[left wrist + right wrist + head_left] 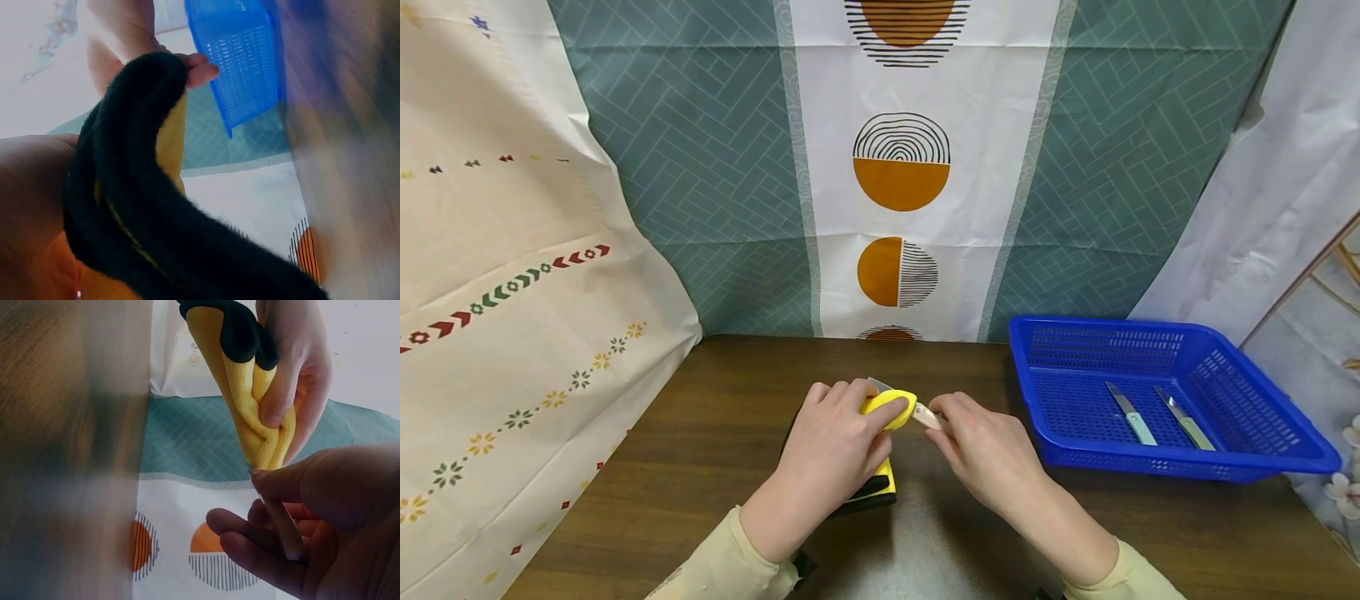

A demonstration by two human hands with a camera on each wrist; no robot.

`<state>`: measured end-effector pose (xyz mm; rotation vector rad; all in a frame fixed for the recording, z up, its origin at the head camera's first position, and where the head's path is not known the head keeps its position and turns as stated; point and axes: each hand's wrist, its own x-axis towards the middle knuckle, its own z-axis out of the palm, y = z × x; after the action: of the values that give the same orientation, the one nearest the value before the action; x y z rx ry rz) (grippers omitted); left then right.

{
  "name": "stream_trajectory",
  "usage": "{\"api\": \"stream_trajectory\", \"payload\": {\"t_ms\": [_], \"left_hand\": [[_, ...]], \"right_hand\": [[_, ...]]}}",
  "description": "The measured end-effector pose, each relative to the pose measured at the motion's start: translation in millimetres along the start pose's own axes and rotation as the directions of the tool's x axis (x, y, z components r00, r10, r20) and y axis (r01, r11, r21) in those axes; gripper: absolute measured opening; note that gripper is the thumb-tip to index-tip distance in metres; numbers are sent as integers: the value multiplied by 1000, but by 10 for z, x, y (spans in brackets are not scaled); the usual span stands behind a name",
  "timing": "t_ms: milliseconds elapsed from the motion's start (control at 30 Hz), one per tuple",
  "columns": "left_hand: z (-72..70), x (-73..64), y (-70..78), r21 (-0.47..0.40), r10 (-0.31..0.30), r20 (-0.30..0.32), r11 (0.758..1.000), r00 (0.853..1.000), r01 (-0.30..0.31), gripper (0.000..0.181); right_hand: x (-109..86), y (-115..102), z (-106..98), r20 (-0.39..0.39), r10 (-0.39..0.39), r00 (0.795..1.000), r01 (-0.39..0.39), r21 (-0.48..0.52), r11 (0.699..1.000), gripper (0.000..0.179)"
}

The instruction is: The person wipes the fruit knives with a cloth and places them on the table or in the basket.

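Observation:
My left hand [842, 433] grips a folded yellow cloth with black edging [904, 402] around the blade of a small knife [928, 416]. The blade's end shows above the cloth, on the far side of the left fingers. My right hand [1000, 454] holds the knife's pale handle between thumb and fingers, seen closely in the right wrist view, where the yellow folds [240, 425] meet the handle. Most of the blade is hidden in the cloth. Its black, fuzzy edge [125, 144] fills much of the left wrist view.
A blue plastic basket [1135, 464] stands on the brown table [700, 467] to the right. Inside lie a knife with a light blue handle [1141, 428] and one with a green handle [1197, 433]. Patterned curtains [700, 167] hang behind and at both sides.

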<state>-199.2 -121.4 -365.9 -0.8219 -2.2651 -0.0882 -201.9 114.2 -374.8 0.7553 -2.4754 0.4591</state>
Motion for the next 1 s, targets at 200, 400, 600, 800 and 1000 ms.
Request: {"api": "stream_trajectory", "payload": {"t_ms": [200,400,600,800,1000], "left_hand": [[23,-1,-81,14,-24,1,1000,1000,24,37],[27,1,-192,27,-47,1,999,999,47,35],[20,-9,-263,34,-80,22,996,997,80,36],[3,-18,-311,36,-105,33,994,994,104,37],[1,-18,-357,39,-130,52,991,990,128,39]], "right_hand": [[-8,4,2,-22,-15,1000,15,-7,1000,28],[-10,-1,1,-24,-8,1000,8,-5,1000,27],[0,-10,-13,3,11,1000,-11,-7,1000,26],[1,-11,-10,0,8,1000,-8,-9,1000,26],[-2,-10,-9,-7,2,1000,-2,-8,1000,26]]}}
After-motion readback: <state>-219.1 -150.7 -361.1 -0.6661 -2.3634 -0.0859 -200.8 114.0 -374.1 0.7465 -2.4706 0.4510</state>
